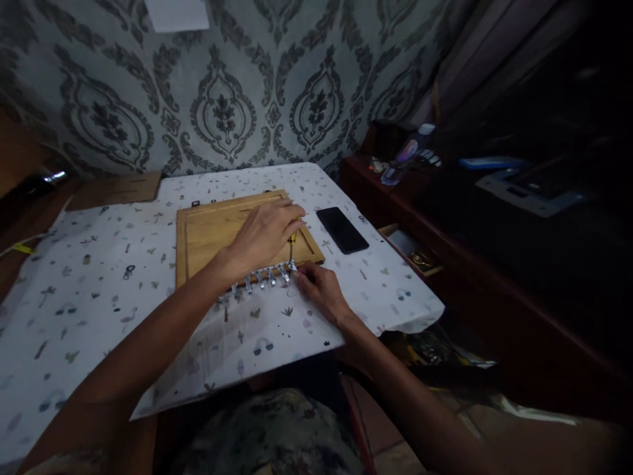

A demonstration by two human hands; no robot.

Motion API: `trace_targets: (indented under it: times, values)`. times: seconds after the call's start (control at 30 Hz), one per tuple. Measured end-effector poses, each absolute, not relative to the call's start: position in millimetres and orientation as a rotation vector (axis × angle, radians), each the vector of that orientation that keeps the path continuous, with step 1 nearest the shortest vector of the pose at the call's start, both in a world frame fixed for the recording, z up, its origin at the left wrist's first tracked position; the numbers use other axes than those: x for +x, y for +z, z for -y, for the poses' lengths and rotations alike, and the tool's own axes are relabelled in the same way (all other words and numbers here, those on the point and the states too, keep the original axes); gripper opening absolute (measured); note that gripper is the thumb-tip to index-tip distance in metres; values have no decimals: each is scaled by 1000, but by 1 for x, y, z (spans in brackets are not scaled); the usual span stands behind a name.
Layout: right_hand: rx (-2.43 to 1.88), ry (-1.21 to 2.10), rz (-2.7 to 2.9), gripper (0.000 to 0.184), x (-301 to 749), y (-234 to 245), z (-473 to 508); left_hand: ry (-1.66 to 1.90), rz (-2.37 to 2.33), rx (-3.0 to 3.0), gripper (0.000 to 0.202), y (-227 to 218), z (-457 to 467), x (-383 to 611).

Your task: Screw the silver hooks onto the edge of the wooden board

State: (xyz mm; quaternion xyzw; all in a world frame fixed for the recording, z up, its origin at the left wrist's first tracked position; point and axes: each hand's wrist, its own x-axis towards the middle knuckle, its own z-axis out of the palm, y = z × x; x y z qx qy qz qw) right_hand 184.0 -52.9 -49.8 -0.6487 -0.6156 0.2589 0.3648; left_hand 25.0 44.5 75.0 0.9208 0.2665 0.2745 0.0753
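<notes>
one screwdriver in left hand, right hand beside

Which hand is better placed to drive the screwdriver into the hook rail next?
Probably left: the left hand holds the screwdriver upright at the hook rail, while the right hand touches its end.

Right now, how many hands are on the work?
2. The left hand holds a screwdriver at the near edge of the wooden board; the right hand touches the right end of the metal hook strip.
</notes>
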Motion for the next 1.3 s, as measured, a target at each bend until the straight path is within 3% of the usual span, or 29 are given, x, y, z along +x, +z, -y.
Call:
trace_targets:
  times: [0.2,0.3,0.43,0.67,0.8,1.3]
  values:
    - [-1694,589,1623,28,185,-48,50,732,-712,2802,15,85,-49,24]
    - [-1699,579,1632,27,185,-47,50,689,-723,2770,25,90,-47,23]
    - [-1710,571,1637,24,184,-47,50,604,-784,2766,23,90,-41,23]
    - [-1697,583,1632,24,184,-47,49,775,-804,2831,23,85,-40,25]
    - [-1694,590,1615,24,183,-45,50,770,-765,2831,16,89,-45,26]
    - [-1724,609,1611,26,183,-45,49,771,-803,2870,24,90,-41,24]
